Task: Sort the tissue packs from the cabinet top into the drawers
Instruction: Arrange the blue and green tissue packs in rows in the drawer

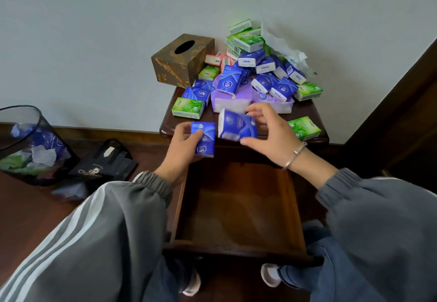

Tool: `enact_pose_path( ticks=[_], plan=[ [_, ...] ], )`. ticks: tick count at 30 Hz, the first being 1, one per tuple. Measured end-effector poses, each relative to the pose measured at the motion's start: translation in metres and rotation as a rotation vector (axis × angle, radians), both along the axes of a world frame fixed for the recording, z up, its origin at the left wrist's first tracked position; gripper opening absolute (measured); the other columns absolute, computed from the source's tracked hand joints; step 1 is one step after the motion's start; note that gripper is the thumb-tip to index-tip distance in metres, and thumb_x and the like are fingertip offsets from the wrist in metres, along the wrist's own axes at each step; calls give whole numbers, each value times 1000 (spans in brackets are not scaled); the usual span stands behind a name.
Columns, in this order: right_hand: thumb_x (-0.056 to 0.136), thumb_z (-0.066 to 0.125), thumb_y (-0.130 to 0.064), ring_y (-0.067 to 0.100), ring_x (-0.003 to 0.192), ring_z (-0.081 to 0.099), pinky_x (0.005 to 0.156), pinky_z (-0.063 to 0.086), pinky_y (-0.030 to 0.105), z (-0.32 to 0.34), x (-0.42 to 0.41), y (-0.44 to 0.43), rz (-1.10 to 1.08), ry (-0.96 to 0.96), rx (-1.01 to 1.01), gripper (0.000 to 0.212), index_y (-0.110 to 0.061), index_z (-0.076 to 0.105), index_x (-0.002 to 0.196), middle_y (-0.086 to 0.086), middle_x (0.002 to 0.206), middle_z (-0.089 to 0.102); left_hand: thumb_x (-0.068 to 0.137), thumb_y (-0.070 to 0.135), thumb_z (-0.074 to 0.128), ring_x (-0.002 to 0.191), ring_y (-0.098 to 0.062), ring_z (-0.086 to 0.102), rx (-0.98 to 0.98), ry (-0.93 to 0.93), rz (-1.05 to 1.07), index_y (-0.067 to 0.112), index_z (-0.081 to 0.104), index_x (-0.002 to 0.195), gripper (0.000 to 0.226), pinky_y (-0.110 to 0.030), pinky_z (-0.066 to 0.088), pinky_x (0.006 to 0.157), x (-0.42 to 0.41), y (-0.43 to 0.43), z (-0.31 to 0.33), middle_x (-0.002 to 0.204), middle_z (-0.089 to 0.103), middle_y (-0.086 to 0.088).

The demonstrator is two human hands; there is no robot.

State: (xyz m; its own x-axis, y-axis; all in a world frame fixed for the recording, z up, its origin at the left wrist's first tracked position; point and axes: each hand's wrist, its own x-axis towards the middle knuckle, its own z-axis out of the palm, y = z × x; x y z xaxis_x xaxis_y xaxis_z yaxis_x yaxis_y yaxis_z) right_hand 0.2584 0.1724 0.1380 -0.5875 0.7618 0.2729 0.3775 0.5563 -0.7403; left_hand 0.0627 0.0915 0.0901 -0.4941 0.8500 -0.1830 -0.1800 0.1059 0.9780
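Gripping a blue pack [204, 141], the left hand [185, 142] sits beside the right hand [272, 136], which grips a blurred pack [236, 126]; piled packs [247, 60] read "Vinda".

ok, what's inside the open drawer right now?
Only the bare wood bottom shows in the drawer, with no packs. Its far end is covered by the left hand gripping the left blue pack and the right hand gripping the right blue pack.
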Motion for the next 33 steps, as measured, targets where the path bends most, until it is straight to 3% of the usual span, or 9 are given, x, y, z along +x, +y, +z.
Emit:
enact_pose_path(
  ticks=[3, 6, 9, 11, 17, 22, 29, 31, 33],
  plan=[
    [65, 78, -3, 3, 113, 53, 104, 39, 20, 11, 24, -26, 277, -169, -78, 76, -15, 39, 129, -2, 119, 57, 96, 19, 53, 77, -9, 71, -142, -95, -298, 24, 60, 106, 13, -29, 56, 56, 8, -17, 11, 106, 69, -5],
    [68, 75, -3, 1, 116, 51, 104, 39, 21, 16, 36, -41, 377, -345, -40, 81, -16, 33, 135, 0, 127, 56, 98, 40, 44, 97, -19, 68, -230, -223, -517, 21, 61, 119, 32, -37, 58, 74, 24, -30, 18, 116, 68, -10],
    [68, 74, -1, 7, 123, 51, 106, 40, 23, 18, 41, -49, 406, -342, -123, 89, -19, 26, 141, 2, 134, 54, 86, 66, 41, 115, -28, 60, -262, -348, -709, 19, 56, 127, 64, -42, 51, 92, 45, -42, 21, 126, 63, -15],
    [69, 74, -2, 6, 127, 48, 106, 39, 20, 16, 45, -51, 386, -288, -193, 91, -23, 24, 142, 1, 138, 51, 83, 61, 51, 112, -26, 62, -225, -299, -763, 16, 57, 127, 63, -38, 52, 90, 59, -49, 21, 125, 64, -14],
    [75, 75, -17, 12, 125, 50, 98, 31, 11, 4, 71, -25, 67, -368, -51, 70, -21, 40, 136, -1, 133, 55, 81, 36, 63, 94, -23, 65, -245, -319, -501, 4, 60, 121, 51, -32, 57, 77, 56, -61, 4, 115, 67, -16],
    [83, 66, -25, 20, 112, 55, 97, 41, 30, 5, 30, 1, 26, -400, 179, 36, -16, 59, 116, 2, 119, 61, 86, 32, 62, 97, -24, 64, -172, -446, -133, 3, 62, 119, 44, -37, 52, 87, 11, -73, -18, 115, 67, -17],
    [88, 57, -34, 27, 122, 47, 99, 41, 42, -9, -116, 17, 19, -433, 337, 46, -15, 48, 130, 7, 131, 53, 88, 29, 63, 66, -16, 66, -196, -487, 78, 6, 63, 109, 31, -25, 54, 57, -29, -107, -54, 89, 70, -11],
    [90, 55, -35, 26, 131, 39, 103, 39, 43, -16, -144, 21, 32, -521, 363, 55, -15, 37, 138, 7, 143, 42, 87, 28, 63, 70, -20, 69, -235, -502, 64, 3, 64, 108, 32, -29, 56, 60, -27, -117, -62, 92, 72, -15],
    [91, 52, -36, 25, 140, 27, 109, 34, 45, -26, -159, 24, 76, -642, 350, 63, -15, 26, 145, 6, 152, 29, 87, 29, 62, 92, -32, 65, -254, -532, 65, -2, 61, 116, 43, -42, 57, 82, -27, -123, -67, 109, 68, -24]
  ],
)
